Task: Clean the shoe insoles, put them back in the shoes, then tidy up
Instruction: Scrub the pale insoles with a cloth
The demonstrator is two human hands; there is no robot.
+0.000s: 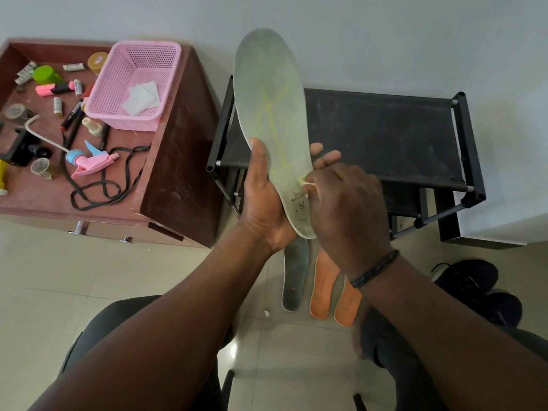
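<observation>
While the left hand (264,203) grips the grey insole (271,114) upright, the right hand (347,209) pinches a small white wipe (304,183) against its heel. Three insoles (321,284) lie on the floor; shoes (474,289) wait nearby. Cleaning underway; refitting, tidying remain.

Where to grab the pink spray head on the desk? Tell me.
Grip the spray head round its pink body, behind the nozzle, coming from above. It lies flat on the desk, with the trigger jutting sideways and the white tube trailing off left.
</observation>
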